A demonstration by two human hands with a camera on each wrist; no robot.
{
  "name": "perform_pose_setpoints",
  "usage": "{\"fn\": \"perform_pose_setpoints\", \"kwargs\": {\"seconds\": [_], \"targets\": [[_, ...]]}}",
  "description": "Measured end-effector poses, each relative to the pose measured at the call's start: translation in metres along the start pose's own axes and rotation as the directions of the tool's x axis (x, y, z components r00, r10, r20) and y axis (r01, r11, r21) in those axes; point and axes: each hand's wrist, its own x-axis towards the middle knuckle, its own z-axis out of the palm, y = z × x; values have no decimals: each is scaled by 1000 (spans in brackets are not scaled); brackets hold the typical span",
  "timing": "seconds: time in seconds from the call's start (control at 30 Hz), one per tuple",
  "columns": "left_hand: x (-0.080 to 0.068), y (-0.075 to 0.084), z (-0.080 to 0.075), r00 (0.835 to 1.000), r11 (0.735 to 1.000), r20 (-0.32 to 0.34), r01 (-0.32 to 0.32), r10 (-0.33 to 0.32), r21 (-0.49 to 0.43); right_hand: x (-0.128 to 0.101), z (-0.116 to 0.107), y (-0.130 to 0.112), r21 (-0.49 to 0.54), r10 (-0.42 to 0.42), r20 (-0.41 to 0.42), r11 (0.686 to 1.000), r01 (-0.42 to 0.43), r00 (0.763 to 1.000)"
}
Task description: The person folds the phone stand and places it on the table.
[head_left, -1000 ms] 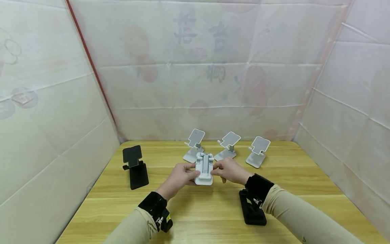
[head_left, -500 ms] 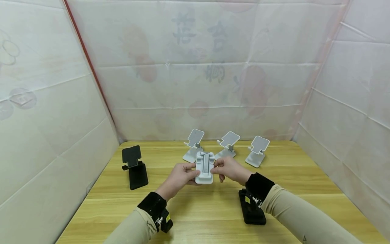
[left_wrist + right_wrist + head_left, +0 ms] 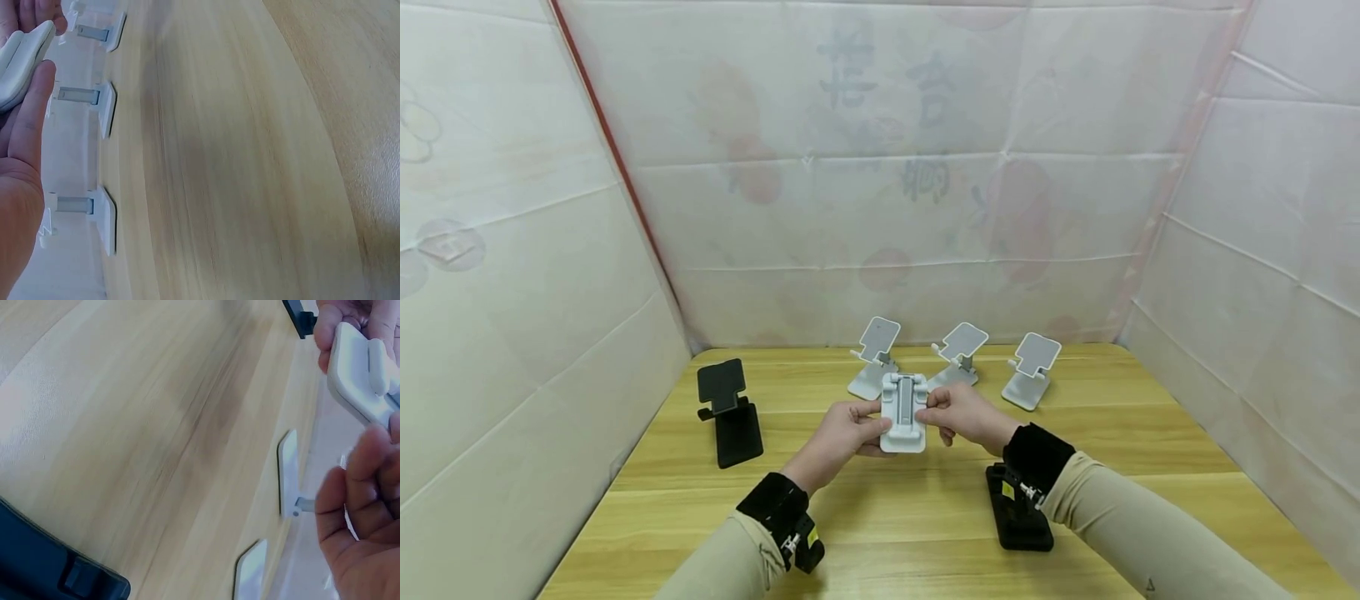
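Observation:
In the head view a folded white phone stand [image 3: 904,439] is held up off the table, its grey arm folded flat along the middle. My left hand [image 3: 838,435] grips its left edge, thumb on the front and fingers behind. At the opposite edge, my right hand [image 3: 967,417] pinches the stand with thumb and forefinger, the other fingers curled. The right wrist view shows the stand's flat white base [image 3: 351,365] between both hands. Only one edge of the stand [image 3: 25,65] appears in the left wrist view.
Three unfolded white phone stands [image 3: 880,337] [image 3: 965,340] [image 3: 1037,357] line the back of the wooden table [image 3: 880,525]. At left stands an unfolded black phone stand [image 3: 739,437]. A folded black stand [image 3: 1026,532] lies below my right wrist. Fabric walls [image 3: 880,217] enclose the table.
The right thumb and forefinger have shifted slightly on the white stand's right edge. Both hands otherwise stay in place; the head view has drifted a little.

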Motion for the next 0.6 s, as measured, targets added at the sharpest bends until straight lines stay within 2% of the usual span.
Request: {"fn": "perform_pose_setpoints", "kwargs": {"seconds": [0.23, 0.3, 0.37, 0.4, 0.43, 0.47, 0.53, 0.57, 0.6], "targets": [[-2, -1, -4, 999, 998, -10, 39, -38, 44, -2, 4, -8, 32, 52, -58, 998, -51, 997], [-3, -1, -5, 999, 995, -11, 49, -48, 92, -4, 4, -8, 39, 67, -59, 997, -65, 996], [-4, -1, -8, 999, 977, -29, 44, -39, 210, -6, 3, -7, 32, 76, -54, 997, -74, 996], [-5, -1, -9, 999, 956, -42, 36, -25, 292, -8, 2, -6, 27, 78, -50, 997, -77, 996], [-7, -2, -11, 999, 923, -49, 25, -7, 384, -9, 1, -5, 20, 79, -46, 997, -78, 996], [-8, -2, -14, 998, 879, -59, 19, 10, 477, -10, 0, -4, 15, 81, -42, 997, -80, 996], [-11, -4, -20, 996, 761, -71, 11, 47, 649, -13, -2, -1, 9, 93, -36, 996, -93, 995], [-12, -5, -23, 996, 693, -69, 8, 61, 721, -14, -3, 0, 8, 105, -35, 994, -105, 994], [-14, -7, -26, 996, 637, -69, 12, 64, 771, -15, -3, 1, 10, 119, -35, 993, -119, 992]]}}
